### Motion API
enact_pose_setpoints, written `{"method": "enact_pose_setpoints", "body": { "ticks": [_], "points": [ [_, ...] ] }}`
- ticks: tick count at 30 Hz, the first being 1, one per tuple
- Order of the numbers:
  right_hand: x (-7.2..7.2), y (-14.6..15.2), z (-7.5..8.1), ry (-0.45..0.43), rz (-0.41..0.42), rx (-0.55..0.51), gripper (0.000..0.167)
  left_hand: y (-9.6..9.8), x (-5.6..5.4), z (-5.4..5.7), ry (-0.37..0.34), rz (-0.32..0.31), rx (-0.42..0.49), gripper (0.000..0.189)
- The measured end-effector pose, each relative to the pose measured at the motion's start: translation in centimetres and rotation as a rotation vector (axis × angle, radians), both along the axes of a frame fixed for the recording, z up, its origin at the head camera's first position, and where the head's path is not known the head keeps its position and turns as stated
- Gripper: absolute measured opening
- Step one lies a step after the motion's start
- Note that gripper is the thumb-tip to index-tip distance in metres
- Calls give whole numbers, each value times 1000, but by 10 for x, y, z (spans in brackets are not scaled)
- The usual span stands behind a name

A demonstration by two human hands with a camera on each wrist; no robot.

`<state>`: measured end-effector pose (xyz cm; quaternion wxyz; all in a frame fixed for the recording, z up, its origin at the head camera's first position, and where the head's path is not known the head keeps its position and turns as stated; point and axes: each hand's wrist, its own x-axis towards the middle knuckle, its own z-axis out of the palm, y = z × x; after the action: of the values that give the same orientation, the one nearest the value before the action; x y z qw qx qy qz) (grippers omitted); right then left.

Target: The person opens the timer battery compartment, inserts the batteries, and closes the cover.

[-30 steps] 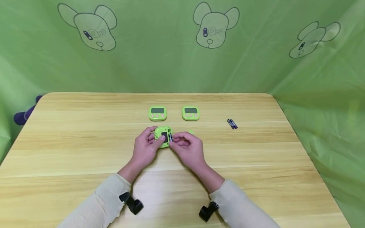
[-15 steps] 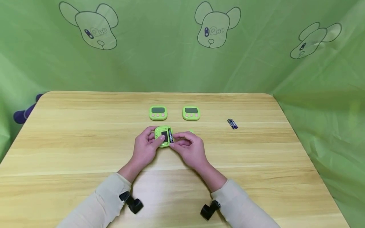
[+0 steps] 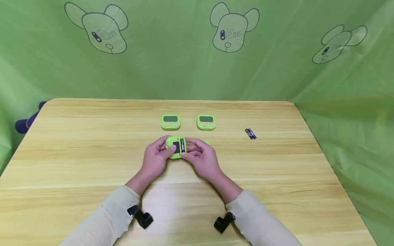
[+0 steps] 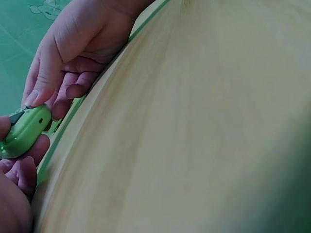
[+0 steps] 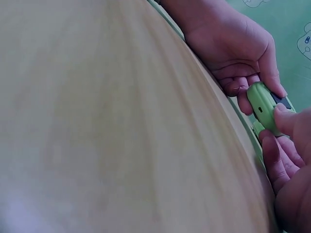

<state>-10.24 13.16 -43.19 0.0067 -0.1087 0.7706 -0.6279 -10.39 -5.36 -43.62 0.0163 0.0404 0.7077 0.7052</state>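
Note:
Face down between both hands is a light-green digital timer (image 3: 176, 155) with a dark pad on its back and an uncovered battery slot. A dark battery (image 3: 183, 145) lies lengthwise in that slot, along the timer's right side. My left hand (image 3: 155, 155) grips the left side, thumb over the back and fingers beneath. On the other side my right hand (image 3: 204, 160) holds the right edge, its thumb at the near corner and index finger at the far one. The wrist views show the timer's rounded green edge (image 4: 30, 130) with a small dark slot in it.
Two more green timers, the left one (image 3: 170, 122) and the right one (image 3: 206, 122), lie screen up farther back. A pair of batteries (image 3: 250, 133) rests to the right. A small green piece (image 3: 207, 141) shows behind my right hand. Green sheeting (image 3: 172, 75) hangs behind the wooden table (image 3: 92, 153).
The battery, earlier tilted at the slot's edge under my right fingers, now sits down in the slot. My right hand has moved slightly left, onto the timer's edge. My left hand keeps its grip.

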Motion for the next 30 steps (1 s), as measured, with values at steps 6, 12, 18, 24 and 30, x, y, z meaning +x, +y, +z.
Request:
{"method": "enact_pose_setpoints", "body": {
  "ticks": [6,12,18,24,30],
  "points": [
    [-3,-3,-1,-47,-36,-34,44,-1,1,0,-1,-20,23,40],
    [-3,-4,2,-54,-77,2,41,1,0,-1,31,-7,15,36],
    [4,9,6,-2,-93,36,43,1,1,0,31,-8,-4,36],
    [5,28,9,89,-176,132,40,1,0,-1,40,1,-13,35],
    [-4,44,7,116,-320,315,36,2,1,-1,34,3,-9,35]
  ]
}}
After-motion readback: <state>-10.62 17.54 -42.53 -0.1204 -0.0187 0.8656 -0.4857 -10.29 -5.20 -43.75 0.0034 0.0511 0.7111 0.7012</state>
